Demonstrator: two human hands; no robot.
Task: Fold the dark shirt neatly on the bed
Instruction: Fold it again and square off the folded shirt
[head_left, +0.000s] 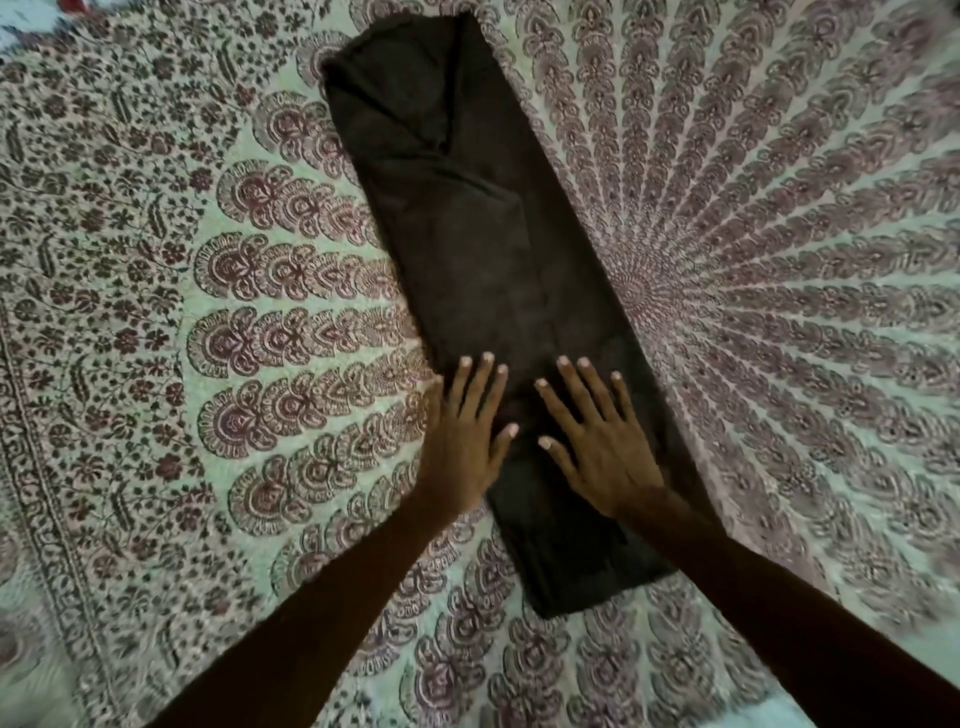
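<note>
Both flat, empty | left grip (462, 447) over dark shirt (493, 234) edge | right grip (597, 441) mid-shirt

a home bedroom, bed spread with a patterned mandala-print bedsheet (260, 291), soft cloth surface

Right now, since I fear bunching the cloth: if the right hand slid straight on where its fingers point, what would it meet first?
More dark shirt: the right hand lies flat on it, fingers pointing along its length. The first ridge is probably the folded-in layer's edge ahead.
</note>
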